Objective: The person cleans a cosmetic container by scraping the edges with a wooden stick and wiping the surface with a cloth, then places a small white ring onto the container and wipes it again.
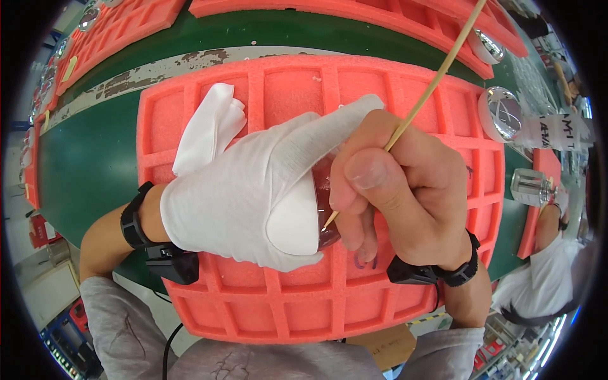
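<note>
My left hand (221,190), in a white glove, is closed around a rounded piece (294,223). The piece has a smooth white part and a dark, glossy reddish face; the glove and my other hand hide much of it. Pinched between thumb and fingers of my bare right hand (411,190) is a thin bamboo stick (437,77). Its lower tip meets the glossy face near the white edge. Beneath both hands lies a red foam tray (305,318) with square pockets. A folded white cloth (206,130) rests on the tray beyond my left wrist.
The tray sits on a green table (88,171). More red foam trays (380,19) stand along the far side. At the right are a mirrored round piece (502,114), a clear glass jar (531,187) and a co-worker's white sleeve (544,272).
</note>
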The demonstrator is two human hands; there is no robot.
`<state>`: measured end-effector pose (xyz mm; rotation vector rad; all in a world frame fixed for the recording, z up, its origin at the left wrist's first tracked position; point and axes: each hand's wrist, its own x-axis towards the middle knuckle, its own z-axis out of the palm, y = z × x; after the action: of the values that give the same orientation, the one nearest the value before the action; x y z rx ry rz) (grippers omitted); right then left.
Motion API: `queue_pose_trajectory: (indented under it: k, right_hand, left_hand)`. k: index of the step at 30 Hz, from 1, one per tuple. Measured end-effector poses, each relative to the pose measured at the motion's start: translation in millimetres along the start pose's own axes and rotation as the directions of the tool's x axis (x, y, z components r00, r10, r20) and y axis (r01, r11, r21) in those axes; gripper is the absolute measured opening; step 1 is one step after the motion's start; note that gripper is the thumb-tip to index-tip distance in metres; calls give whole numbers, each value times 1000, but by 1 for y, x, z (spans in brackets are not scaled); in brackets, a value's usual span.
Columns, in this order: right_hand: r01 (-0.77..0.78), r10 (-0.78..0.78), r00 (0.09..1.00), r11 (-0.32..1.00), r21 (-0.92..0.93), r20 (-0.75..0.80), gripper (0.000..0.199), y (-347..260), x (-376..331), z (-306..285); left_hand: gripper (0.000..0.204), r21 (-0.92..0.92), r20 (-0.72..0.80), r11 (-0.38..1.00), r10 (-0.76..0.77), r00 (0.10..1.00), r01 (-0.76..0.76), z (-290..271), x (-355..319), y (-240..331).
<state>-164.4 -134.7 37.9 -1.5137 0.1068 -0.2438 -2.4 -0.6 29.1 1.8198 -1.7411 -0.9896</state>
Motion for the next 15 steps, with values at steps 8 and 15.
queue_pose_trajectory:
  k: [8,15]
  right_hand:
    - [-5,6,1000,999,-48,23,26,-1,-2,-1]
    - [442,-420,894,883,-159,156,22,15,3,-13]
  left_hand:
    - [100,105,-112,992,82,990,-70,4,2,3]
    - [105,198,-126,968,181,975,-154,8,2,-5]
